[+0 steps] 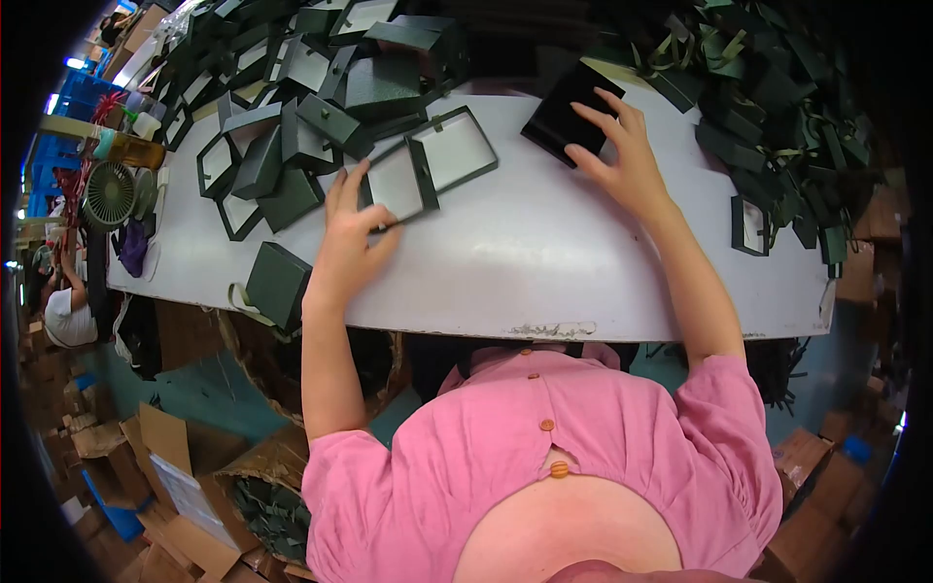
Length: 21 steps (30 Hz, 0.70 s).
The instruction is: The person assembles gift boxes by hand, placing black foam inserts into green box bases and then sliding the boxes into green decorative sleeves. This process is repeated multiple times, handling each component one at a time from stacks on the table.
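A dark green box lies opened out flat on the table, both halves showing white insides. My left hand grips the near-left half, with the thumb over its front edge and the fingers along its left side. To the right, my right hand rests with fingers spread over a flat black block, the thumb at its near edge. What the block is made of does not show. Close to my left wrist, a closed green box with a ribbon loop sits at the table's front edge.
Green boxes are heaped at the table's left and back. Another pile of green boxes with ribbons covers the right end. A small fan and a bottle stand far left. Cartons fill the floor; a person sits beyond.
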Motion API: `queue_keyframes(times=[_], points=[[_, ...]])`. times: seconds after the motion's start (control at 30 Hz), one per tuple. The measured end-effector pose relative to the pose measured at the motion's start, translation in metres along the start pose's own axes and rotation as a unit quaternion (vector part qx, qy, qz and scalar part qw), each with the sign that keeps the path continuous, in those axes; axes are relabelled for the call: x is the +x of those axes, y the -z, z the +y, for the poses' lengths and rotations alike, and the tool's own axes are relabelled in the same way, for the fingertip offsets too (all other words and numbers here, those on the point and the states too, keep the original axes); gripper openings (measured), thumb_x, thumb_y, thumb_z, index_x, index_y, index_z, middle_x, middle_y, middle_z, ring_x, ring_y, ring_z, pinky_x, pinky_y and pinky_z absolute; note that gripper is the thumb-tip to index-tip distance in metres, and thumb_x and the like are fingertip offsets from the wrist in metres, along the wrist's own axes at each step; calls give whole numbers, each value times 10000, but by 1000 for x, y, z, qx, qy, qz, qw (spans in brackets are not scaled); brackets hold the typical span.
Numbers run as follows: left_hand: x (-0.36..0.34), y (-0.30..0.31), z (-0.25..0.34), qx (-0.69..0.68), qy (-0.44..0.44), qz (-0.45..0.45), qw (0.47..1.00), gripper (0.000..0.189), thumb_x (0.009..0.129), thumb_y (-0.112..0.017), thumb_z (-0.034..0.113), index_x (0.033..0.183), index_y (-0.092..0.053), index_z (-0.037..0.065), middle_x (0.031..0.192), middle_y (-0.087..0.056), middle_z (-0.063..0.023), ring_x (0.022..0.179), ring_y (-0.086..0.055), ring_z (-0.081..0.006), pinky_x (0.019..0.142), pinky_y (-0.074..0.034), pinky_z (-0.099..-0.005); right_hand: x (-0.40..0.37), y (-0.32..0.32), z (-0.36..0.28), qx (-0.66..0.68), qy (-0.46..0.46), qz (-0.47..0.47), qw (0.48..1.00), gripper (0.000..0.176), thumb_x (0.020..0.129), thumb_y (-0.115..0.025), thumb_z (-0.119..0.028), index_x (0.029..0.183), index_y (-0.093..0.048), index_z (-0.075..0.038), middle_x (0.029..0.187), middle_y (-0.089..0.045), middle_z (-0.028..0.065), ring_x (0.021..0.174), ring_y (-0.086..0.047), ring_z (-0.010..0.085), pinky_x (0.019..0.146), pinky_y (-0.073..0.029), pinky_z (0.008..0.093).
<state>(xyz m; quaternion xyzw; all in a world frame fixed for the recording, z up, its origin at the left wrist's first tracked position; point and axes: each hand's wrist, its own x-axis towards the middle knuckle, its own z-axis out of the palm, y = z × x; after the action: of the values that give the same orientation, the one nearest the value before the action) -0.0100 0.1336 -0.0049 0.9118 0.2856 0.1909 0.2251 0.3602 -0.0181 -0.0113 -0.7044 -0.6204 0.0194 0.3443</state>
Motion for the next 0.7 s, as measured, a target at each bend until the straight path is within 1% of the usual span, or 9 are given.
queue_keyframes(times=[0.17, 0.23, 0.27, 0.37, 0.43, 0.5, 0.57, 0.67, 0.7], points=[[-40, -13, 50, -152, -14, -70, 986, 359, 692, -866, 72, 1020, -723, 53, 1493, -411, -235, 1383, -436, -458, 1123, -427, -522, -40, 29, -57, 218, 128, -127, 959, 568, 818, -816, -222, 1368, -693, -146, 1559, -463, 214, 1416, -437, 385, 1178, -337, 500], [-45, -27, 77, -187, 6, -46, 981, 662, 651, -914, 64, 1266, -670, 98, 1476, -359, -184, 1309, -486, -404, 1093, -465, -496, -49, 32, -75, 221, 159, -194, 943, 558, 795, -833, -221, 1335, -714, -146, 1538, -462, 231, 1403, -437, 412, 1169, -348, 505], [-52, -42, 79, -240, 19, -58, 969, 1014, 588, -968, 106, 1485, -496, 129, 1591, -291, -217, 1432, -403, -405, 1164, -392, -524, -53, 30, -80, 209, 168, -205, 941, 562, 769, -850, -224, 1312, -726, -148, 1525, -467, 222, 1395, -435, 435, 1167, -348, 522], [-46, -65, 91, -288, -25, -18, 957, 1105, 586, -984, 121, 1537, -423, 156, 1656, -219, -240, 1464, -364, -428, 1174, -382, -539, -64, 15, -81, 140, 206, -251, 935, 542, 792, -817, -270, 1317, -716, -179, 1540, -443, 206, 1425, -402, 433, 1185, -306, 615], [-40, -71, 96, -247, -58, -39, 966, 1095, 627, -967, 128, 1558, -391, 112, 1665, -264, -246, 1479, -357, -438, 1182, -358, -533, -82, -2, -79, 60, 223, -255, 939, 571, 878, -742, -395, 1409, -651, -206, 1601, -386, 194, 1495, -321, 446, 1202, -223, 700], [-31, -73, 99, -174, -92, -68, 978, 1083, 649, -954, 129, 1565, -379, 81, 1639, -335, -237, 1480, -362, -434, 1188, -346, -523, -97, -11, -82, 5, 191, -276, 942, 758, 980, -469, -708, 1578, -456, -244, 1701, -257, 165, 1577, -130, 495, 1201, -61, 765], [-31, -78, 93, -202, -109, -58, 972, 959, 697, -917, 130, 1528, -446, 52, 1613, -390, -233, 1467, -378, -442, 1193, -333, -520, -97, -2, -85, -19, 175, -283, 943, 857, 950, -429, -771, 1595, -429, -207, 1706, -255, 162, 1590, -118, 470, 1210, -59, 750], [-28, -59, 98, -121, -129, -111, 978, 614, 769, -837, 78, 1358, -667, 125, 1612, -404, -214, 1492, -323, -479, 1205, -311, -548, -93, 24, -40, -27, 90, -189, 977, 723, 953, -690, -457, 1561, -460, -140, 1686, -317, 140, 1588, -166, 438, 1238, -103, 689], [-29, -53, 99, -95, -119, -123, 981, 532, 795, -799, 54, 1311, -709, 151, 1611, -406, -206, 1494, -309, -493, 1205, -305, -562, -94, 30, -3, -94, 23, -42, 994, 741, 910, -728, -403, 1553, -467, -145, 1660, -337, 172, 1568, -194, 465, 1220, -148, 702]])
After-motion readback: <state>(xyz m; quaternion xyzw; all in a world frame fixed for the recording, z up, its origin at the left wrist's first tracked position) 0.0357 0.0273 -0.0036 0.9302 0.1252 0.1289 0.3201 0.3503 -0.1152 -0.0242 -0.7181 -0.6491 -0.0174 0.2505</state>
